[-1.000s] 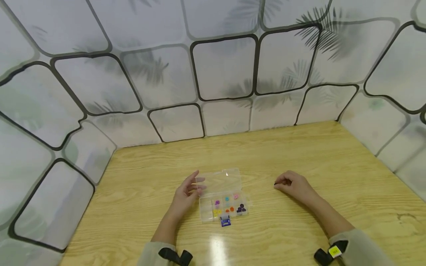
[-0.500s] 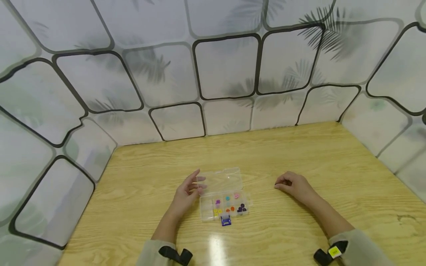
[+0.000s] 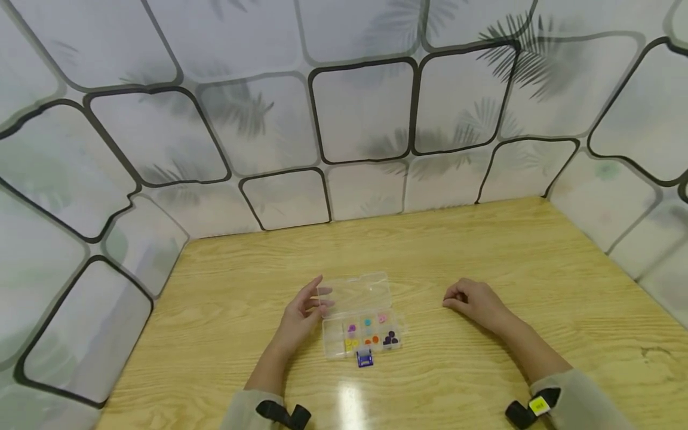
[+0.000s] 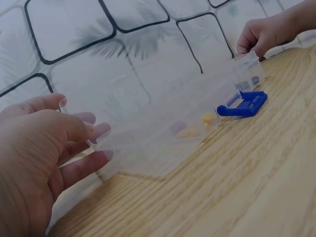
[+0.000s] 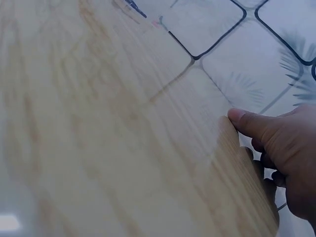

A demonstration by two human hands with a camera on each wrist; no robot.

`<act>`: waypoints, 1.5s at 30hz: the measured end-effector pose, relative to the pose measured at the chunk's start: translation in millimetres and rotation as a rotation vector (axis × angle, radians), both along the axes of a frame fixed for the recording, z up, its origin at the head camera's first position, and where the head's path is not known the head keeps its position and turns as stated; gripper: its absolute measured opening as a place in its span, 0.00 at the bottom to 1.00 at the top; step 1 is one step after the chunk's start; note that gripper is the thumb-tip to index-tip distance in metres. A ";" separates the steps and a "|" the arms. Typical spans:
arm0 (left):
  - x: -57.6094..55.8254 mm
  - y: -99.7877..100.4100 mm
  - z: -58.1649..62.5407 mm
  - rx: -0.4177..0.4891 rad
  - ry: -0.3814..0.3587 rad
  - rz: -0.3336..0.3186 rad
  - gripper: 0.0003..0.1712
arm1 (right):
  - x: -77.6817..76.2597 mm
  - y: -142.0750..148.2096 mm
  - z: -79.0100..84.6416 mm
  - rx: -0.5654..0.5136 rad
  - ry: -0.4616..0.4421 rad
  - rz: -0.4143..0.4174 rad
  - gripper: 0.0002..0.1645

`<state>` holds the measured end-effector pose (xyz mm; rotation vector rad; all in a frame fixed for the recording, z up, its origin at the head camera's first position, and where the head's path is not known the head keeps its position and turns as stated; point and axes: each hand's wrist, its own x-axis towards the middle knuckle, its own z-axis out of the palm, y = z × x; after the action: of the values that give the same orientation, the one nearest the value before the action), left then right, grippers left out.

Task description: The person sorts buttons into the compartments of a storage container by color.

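Observation:
A clear plastic compartment box [image 3: 333, 343] lies on the table with its lid [image 3: 357, 294] raised. Small colourful pieces sit in its compartments: purple, yellow, blue, orange, pink and dark ones. A blue clasp [image 4: 252, 106] juts from the front edge. My left hand [image 3: 297, 316] holds the left end of the lid, thumb in front and fingers showing through the plastic behind. Well to the right of the box, my right hand [image 3: 475, 303] rests low at the table with thumb and index finger pinched together. A tiny dark piece barely shows at those fingertips; the fingers mostly hide it.
The wood-grain table [image 3: 419, 388] stretches out around the box. Pale panels [image 3: 362, 113] with dark outlines and leaf prints stand behind it and on both sides. Black wrist cameras are strapped over both sleeves [image 3: 580, 400].
Both hands and the box stay practically in place. The dark piece at my right fingertips, plain a second ago, is now nearly hidden from the head view.

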<state>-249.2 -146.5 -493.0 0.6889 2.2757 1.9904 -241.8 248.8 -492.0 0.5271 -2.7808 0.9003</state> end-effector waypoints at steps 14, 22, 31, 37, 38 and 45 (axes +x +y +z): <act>-1.2 -0.5 3.0 -0.003 -0.023 -0.005 0.35 | 3.5 -3.3 6.9 -0.094 0.075 0.107 0.06; -0.4 0.9 2.2 0.003 -0.045 -0.013 0.35 | 5.6 -14.8 15.7 -0.029 0.184 0.161 0.08; -1.0 3.4 3.9 -0.012 -0.061 0.007 0.35 | 5.0 -44.3 31.4 -0.018 0.481 0.376 0.08; -0.2 2.3 5.2 -0.007 -0.054 0.004 0.35 | 10.2 -63.6 33.0 -0.007 0.515 0.420 0.08; 0.1 1.9 5.0 -0.007 -0.051 0.005 0.35 | 11.3 -67.0 32.9 0.003 0.491 0.410 0.08; 2.7 0.3 6.2 -0.007 -0.031 0.004 0.34 | 14.5 -90.0 33.9 0.099 0.370 0.381 0.08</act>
<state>-246.6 -146.2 -486.7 0.6492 2.2675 1.9797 -227.3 158.8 -458.1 1.1402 -2.4342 0.6449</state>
